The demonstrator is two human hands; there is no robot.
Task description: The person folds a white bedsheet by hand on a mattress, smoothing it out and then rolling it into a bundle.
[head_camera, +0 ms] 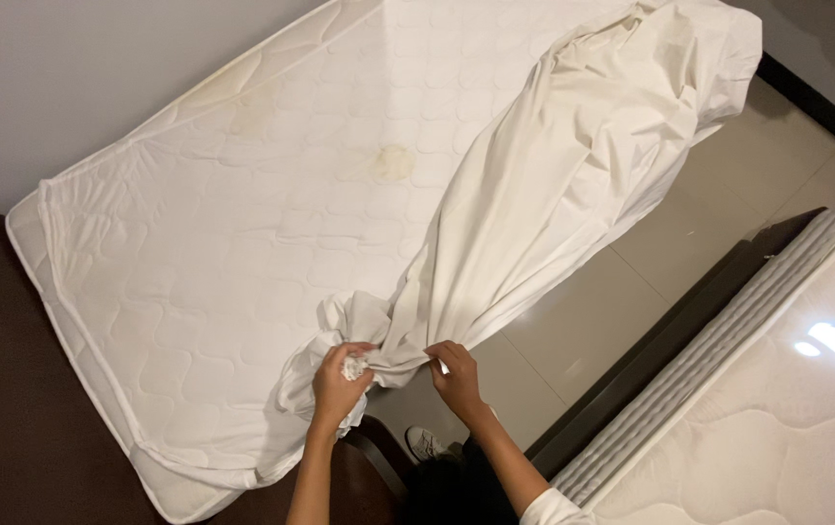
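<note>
A white bed sheet (pixel 573 165) lies bunched in a long diagonal band across a bare quilted white mattress (pixel 243 224), from its far right corner down to the near edge. My left hand (pixel 338 381) is closed on a gathered wad of the sheet's near end. Just to the right, my right hand (pixel 456 374) pinches the same bunched end. Both hands meet at the mattress's near corner, where the sheet hangs in folds over the edge.
A yellowish stain (pixel 393 162) marks the middle of the mattress. A second mattress (pixel 777 408) on a dark frame stands at the right, across a beige tiled floor strip (pixel 631 282). A shoe (pixel 424 442) shows below my hands. A grey wall (pixel 68 78) runs behind.
</note>
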